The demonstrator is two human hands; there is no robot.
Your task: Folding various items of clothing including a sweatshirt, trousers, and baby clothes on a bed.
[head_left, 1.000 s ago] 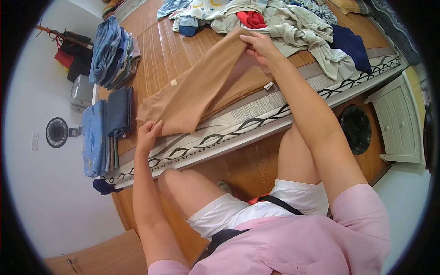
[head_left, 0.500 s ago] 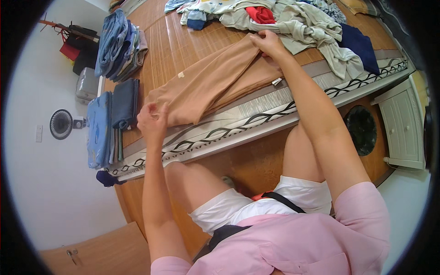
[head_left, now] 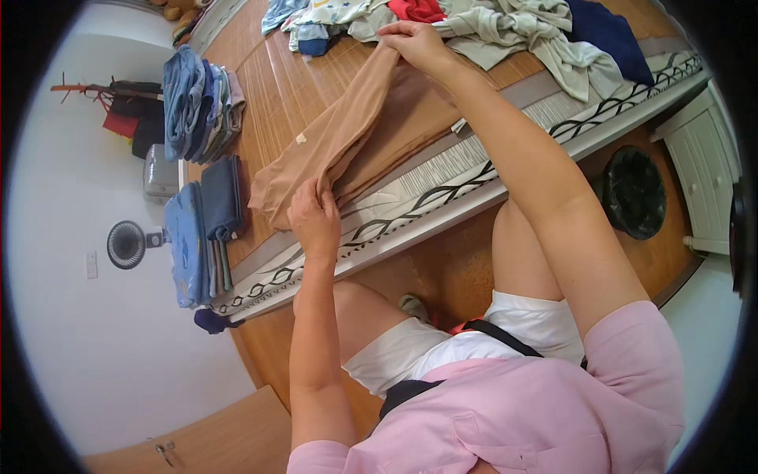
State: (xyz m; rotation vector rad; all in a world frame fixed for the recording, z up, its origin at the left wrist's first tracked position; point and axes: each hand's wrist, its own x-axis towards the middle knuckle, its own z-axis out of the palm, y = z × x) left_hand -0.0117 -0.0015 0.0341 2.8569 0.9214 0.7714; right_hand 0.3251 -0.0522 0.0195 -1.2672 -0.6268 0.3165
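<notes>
A tan garment (head_left: 332, 130), perhaps a top or trousers, lies partly folded on the bed's slatted mat, a small pale tag on its upper layer. My right hand (head_left: 414, 46) pinches its far corner, raising that strip of cloth off the layer beneath. At the near edge, my left hand (head_left: 316, 221) has its fingers closed on a bunched fold of the same garment. A white label (head_left: 459, 126) shows at the right edge of the lower layer.
Folded blue clothes (head_left: 186, 103) stand in stacks at the left, with a dark folded garment (head_left: 221, 197) close by. Loose clothes (head_left: 505, 35) heap along the far right. A black-lined bin (head_left: 634, 192) and a white cabinet (head_left: 703, 166) stand beyond the bed's edge.
My left hand has moved right along the near edge and closed on the cloth. My right hand has shifted left and away from me, pulling the upper layer off the lower one.
</notes>
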